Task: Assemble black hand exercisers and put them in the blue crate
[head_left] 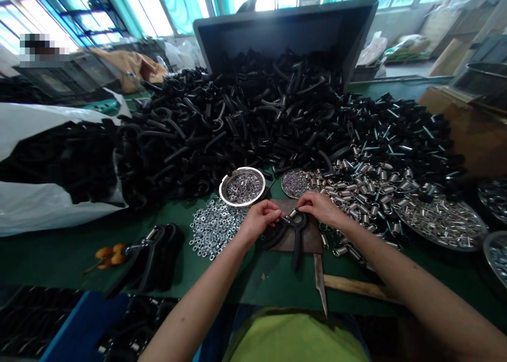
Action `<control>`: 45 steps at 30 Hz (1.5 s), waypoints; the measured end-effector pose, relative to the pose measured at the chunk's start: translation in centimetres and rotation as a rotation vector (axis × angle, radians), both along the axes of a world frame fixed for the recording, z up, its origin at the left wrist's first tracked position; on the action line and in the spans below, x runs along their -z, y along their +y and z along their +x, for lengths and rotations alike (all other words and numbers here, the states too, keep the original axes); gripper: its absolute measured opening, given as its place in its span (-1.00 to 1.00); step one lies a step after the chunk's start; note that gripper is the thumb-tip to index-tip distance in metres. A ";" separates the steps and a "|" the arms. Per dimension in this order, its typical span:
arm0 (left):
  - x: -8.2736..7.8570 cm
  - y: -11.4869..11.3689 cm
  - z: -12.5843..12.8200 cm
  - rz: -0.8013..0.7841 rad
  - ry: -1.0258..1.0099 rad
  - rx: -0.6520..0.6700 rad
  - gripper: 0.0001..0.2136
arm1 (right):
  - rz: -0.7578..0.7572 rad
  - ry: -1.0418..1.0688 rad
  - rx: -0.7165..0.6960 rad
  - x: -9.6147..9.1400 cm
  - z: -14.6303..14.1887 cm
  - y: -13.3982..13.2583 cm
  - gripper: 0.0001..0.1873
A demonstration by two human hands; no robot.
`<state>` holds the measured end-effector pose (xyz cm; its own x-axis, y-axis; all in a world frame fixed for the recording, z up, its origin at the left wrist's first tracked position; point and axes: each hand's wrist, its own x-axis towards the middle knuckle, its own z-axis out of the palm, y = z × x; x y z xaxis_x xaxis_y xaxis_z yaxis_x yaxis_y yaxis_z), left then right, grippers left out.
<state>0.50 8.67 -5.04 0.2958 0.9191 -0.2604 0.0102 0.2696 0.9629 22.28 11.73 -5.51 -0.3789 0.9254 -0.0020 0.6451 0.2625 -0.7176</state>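
My left hand (259, 218) and my right hand (320, 208) meet over a black hand-grip exerciser (295, 235) that lies on a small brown board (312, 239) on the green table. Both hands are closed, pinching the top of the grip where a small metal spring sits. The grip's two black handles splay down toward me. A round metal bowl of small metal parts (242, 186) stands just behind my left hand. Loose washers (214, 227) are spread to its left.
A huge heap of black handles (245, 119) spills from a tipped black bin (285, 27). Metal springs (364, 193) and trays of them (443, 219) fill the right. Finished grips (154, 256) lie at left beside orange-handled tools (109, 255). A wooden stick (356, 285) lies near.
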 end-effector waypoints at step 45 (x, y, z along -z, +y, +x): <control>1.2 -0.1 2.1 0.720 0.656 0.301 -0.95 | 0.116 -0.655 -0.186 -3.2 -2.6 0.4 -0.87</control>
<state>2.62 8.59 -6.20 0.5381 0.8325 0.1314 0.5661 -0.4725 0.6755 19.70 12.10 -2.34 -0.4860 0.8532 -0.1894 0.8728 0.4627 -0.1553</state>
